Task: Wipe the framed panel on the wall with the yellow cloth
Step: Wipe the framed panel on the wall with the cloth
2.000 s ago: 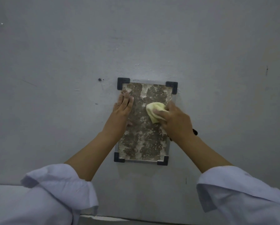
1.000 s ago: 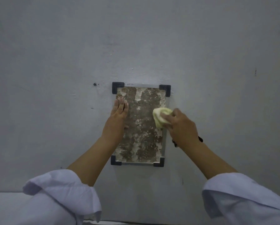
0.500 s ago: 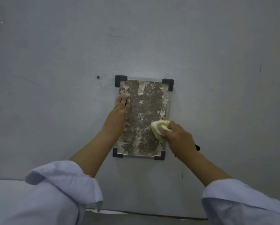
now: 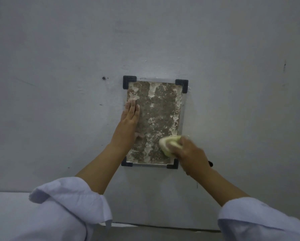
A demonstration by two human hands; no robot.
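Scrubbing hard, the right hand (image 4: 192, 153) clutching the yellow cloth (image 4: 168, 144) could loosen the framed panel (image 4: 156, 119); the flat, empty left hand (image 4: 129, 119) braces it

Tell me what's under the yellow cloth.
The cloth, bunched in the right hand, presses on the panel's lower right area, near the right edge. The mottled brown-and-white surface shows around it; the patch directly beneath is covered.
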